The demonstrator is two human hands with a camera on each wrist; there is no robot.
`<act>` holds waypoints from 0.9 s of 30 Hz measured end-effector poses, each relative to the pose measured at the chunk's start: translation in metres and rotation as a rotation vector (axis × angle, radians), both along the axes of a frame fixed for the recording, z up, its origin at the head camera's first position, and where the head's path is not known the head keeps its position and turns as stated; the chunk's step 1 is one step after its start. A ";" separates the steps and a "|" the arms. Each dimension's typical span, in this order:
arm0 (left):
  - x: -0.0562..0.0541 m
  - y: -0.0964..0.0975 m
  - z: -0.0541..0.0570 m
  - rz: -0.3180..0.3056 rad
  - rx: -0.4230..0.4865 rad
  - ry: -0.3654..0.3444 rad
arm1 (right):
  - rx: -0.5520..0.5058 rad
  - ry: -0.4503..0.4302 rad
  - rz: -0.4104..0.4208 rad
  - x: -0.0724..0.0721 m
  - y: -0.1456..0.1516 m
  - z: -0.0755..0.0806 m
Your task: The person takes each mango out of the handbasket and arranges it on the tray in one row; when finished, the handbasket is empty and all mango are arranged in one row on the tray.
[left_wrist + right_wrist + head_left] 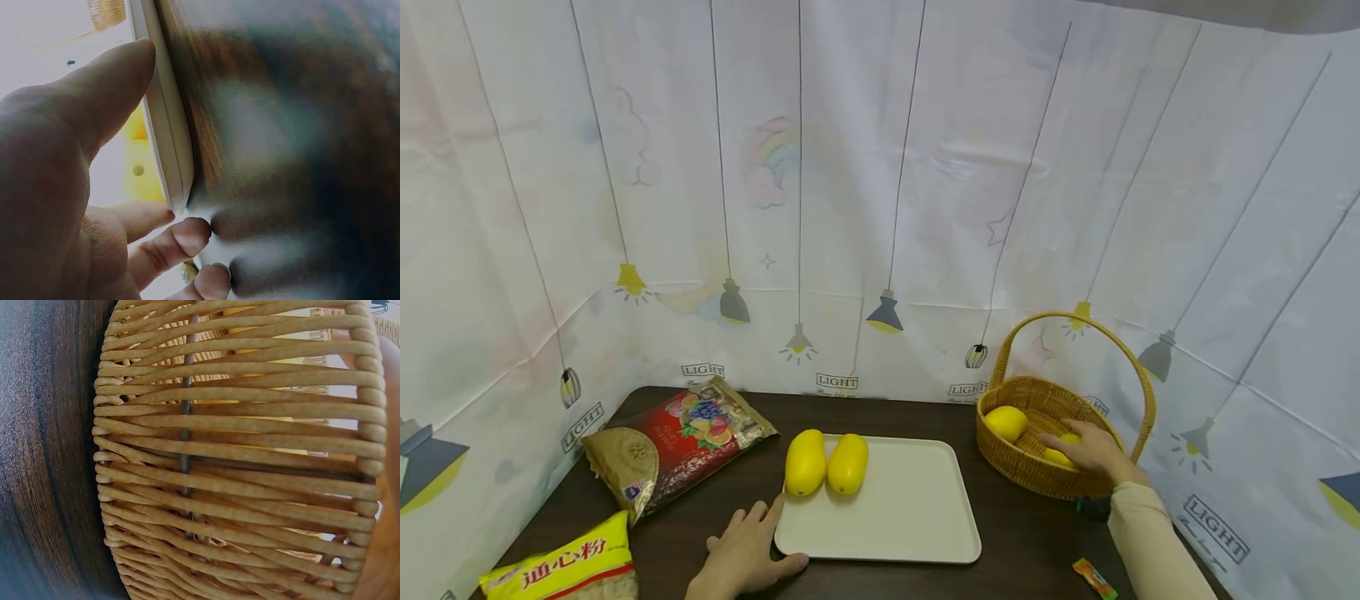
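My left hand (741,550) rests at the near left corner of a cream tray (910,508). In the left wrist view its thumb touches the tray's rim (164,119), and the fingers spread beside the corner. Two oblong yellow fruits, one (805,462) left of the other (847,464), lie side by side at the tray's left end. Inside a wicker basket (1022,471), my right hand (1097,454) lies over a yellow fruit (1057,457); its grip is unclear. Another yellow fruit (1006,423) sits at the basket's left. Basket weave (250,450) mostly hides the right hand in the right wrist view.
A red and gold bag (685,446) lies at the back left of the dark table (1000,533). Nearer stands a yellow packet (568,558). A small orange-and-green packet (1094,577) lies before the basket, whose tall handle (1075,315) arches overhead. Patterned curtain (850,208) surrounds the table.
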State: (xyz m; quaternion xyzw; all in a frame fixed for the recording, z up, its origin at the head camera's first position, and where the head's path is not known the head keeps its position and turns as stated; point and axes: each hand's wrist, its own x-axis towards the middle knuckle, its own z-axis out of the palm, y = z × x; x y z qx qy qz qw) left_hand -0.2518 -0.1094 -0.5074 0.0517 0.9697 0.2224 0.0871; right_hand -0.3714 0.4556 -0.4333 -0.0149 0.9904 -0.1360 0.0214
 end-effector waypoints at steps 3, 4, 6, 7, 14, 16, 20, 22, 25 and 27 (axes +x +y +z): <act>-0.001 0.000 0.000 0.000 -0.001 -0.009 | 0.009 -0.014 -0.001 -0.001 0.001 -0.002; -0.001 0.000 0.000 0.000 -0.002 -0.011 | 0.014 -0.017 0.000 -0.001 0.001 -0.003; -0.002 0.000 -0.001 0.000 -0.004 -0.017 | 0.022 -0.018 0.006 -0.001 0.001 -0.004; -0.003 0.000 -0.002 0.001 -0.004 -0.019 | 0.025 -0.017 0.009 -0.002 0.001 -0.004; -0.004 0.000 -0.002 0.003 -0.001 -0.021 | 0.041 -0.029 0.044 -0.006 0.003 -0.005; -0.003 0.000 -0.002 0.002 -0.001 -0.017 | 0.048 -0.028 0.052 -0.007 0.004 -0.007; -0.003 0.000 -0.002 0.001 -0.006 -0.007 | 0.055 -0.019 0.081 -0.008 0.006 -0.010; -0.003 0.000 -0.003 0.001 -0.010 -0.003 | 0.052 -0.014 0.097 -0.008 0.006 -0.009; -0.003 0.000 -0.003 0.001 -0.012 0.001 | 0.053 -0.004 0.109 -0.007 0.006 -0.008; -0.002 0.000 -0.003 0.002 -0.013 0.001 | 0.054 0.002 0.115 -0.006 0.005 -0.007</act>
